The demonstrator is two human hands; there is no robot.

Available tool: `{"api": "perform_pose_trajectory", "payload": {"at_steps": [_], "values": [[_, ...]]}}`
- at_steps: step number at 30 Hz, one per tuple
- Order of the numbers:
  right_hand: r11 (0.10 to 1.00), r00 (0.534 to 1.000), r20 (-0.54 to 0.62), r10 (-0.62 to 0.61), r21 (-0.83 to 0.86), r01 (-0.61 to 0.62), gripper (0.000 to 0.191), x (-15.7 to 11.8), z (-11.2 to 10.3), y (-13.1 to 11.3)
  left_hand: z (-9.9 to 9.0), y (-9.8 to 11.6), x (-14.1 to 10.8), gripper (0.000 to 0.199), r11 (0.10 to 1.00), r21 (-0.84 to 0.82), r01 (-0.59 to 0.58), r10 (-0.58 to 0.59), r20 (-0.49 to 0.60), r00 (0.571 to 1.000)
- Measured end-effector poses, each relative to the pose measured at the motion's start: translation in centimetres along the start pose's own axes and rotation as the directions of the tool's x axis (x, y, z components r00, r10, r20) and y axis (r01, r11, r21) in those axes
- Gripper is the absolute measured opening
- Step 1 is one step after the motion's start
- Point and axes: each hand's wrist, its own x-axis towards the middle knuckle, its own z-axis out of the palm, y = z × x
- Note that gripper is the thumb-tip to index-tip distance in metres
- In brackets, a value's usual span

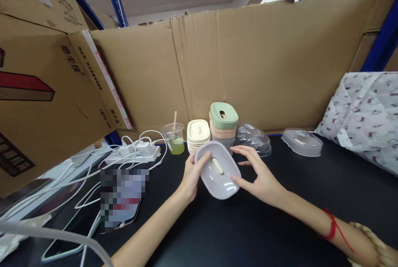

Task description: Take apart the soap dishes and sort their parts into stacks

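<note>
A shallow, pale grey-lilac plastic lid (222,186) is tilted above the black table, with a cream oblong piece (217,166) at its middle. My left hand (193,171) grips its left edge, thumb over the rim and fingers partly hidden behind. At the right side, my right hand (259,175) has its fingers spread; the thumb tip touches or overlaps the rim, while the other fingertips reach just past the edge. Behind the lid stand a stack of cream lids (198,131) and a taller stack topped by a green lid (224,117) with a slot.
Clear plastic covers (253,139) sit right of the stacks, another translucent cover (302,142) farther right. Left are a cup of green drink (177,146), a power strip (152,156) with tangled cables and a phone (124,200). Cardboard (264,68) walls the back; a patterned bag (370,113) lies right.
</note>
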Motion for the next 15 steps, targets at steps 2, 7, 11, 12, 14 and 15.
{"api": "perform_pose_trajectory", "payload": {"at_steps": [2, 7, 11, 12, 14, 15], "values": [[0.946, 0.969, 0.034, 0.245, 0.208, -0.247, 0.064, -0.2, 0.3, 0.0, 0.2, -0.4, -0.4, 0.045, 0.999, 0.046, -0.007, 0.004, 0.070, 0.998], [0.649, 0.822, 0.345, 0.454, 0.503, -0.570, 0.063, -0.3, 0.3, -0.4, 0.6, -1.3, -1.5, 0.043, 0.995, 0.100, 0.014, -0.036, 0.217, 0.975], [0.572, 0.790, 0.352, 0.502, 0.551, -0.608, 0.059, -0.3, 0.3, -0.7, 0.5, -1.7, -1.7, 0.043, 0.995, 0.089, 0.043, -0.065, 0.262, 0.963], [0.561, 0.784, 0.352, 0.511, 0.555, -0.614, 0.059, -0.3, 0.4, -0.8, 0.5, -1.7, -1.7, 0.043, 0.995, 0.084, 0.052, -0.072, 0.263, 0.962], [0.551, 0.779, 0.345, 0.524, 0.561, -0.619, 0.059, -0.4, 0.5, -0.8, 0.5, -1.7, -1.6, 0.044, 0.996, 0.067, 0.067, -0.081, 0.244, 0.966], [0.548, 0.778, 0.339, 0.529, 0.563, -0.618, 0.059, -0.5, 0.6, -0.8, 0.5, -1.6, -1.6, 0.043, 0.995, 0.053, 0.082, -0.092, 0.231, 0.969]]}}
